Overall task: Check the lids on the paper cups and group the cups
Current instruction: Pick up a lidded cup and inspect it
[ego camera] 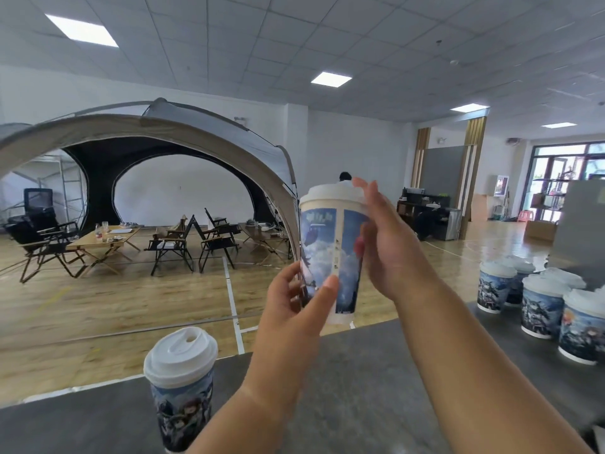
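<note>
White-lidded, the raised paper cup (327, 257) is being checked, left hand (291, 316) clamping its base, right hand (389, 253) lying straight-fingered against it; grouped cups (540, 309) seemingly done, lone cup (180, 398) waiting.

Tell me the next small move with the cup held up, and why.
Probably press down around the lid with the right hand. The left hand grips the raised cup low on its body, and the right hand's straight fingers lie along its side, tips at the lid's rim, so the check seems ready.
</note>
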A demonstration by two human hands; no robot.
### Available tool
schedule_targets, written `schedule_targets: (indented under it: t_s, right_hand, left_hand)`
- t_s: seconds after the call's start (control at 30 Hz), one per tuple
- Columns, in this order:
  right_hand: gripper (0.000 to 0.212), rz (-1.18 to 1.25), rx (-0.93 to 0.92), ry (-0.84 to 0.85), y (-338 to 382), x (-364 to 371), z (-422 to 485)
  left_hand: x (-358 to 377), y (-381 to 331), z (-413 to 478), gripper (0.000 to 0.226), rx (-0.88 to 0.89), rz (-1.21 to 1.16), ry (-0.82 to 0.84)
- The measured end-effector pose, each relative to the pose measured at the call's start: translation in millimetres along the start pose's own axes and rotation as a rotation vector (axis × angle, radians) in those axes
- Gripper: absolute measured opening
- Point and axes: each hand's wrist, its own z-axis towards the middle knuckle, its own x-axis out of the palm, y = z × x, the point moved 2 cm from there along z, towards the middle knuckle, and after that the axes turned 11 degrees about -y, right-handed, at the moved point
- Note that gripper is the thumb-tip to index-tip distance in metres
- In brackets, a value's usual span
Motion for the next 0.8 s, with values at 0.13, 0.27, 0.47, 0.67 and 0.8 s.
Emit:
schedule_targets:
  t_s: [0.13,0.27,0.47,0.67,0.8]
  right_hand:
    - [0.056,-0.136,-0.093,-0.096,2,6,-10]
    - [0.061,0.212,0.197,0.135,10,5,-5]
    - [0.092,0.515,0.425,0.257,-17,4,-1]
    - [0.068,0.245,0.194,0.141,3,13,-12]
    - [0.045,0.119,0.033,0.05,11,21,-22]
  left_hand:
    - [3,-2,-11,0.057,0.137,0.095,-0.059]
    - [7,1,-17,0.062,-0.279,-0.331,0.143]
    - [18,8,-34,0.061,-0.433,-0.655,0.402]
    - [-1,3,-25,0.068,-0.035,-0.202,0.008]
    - [-9,-4,-24,0.07,0.299,0.254,-0.167]
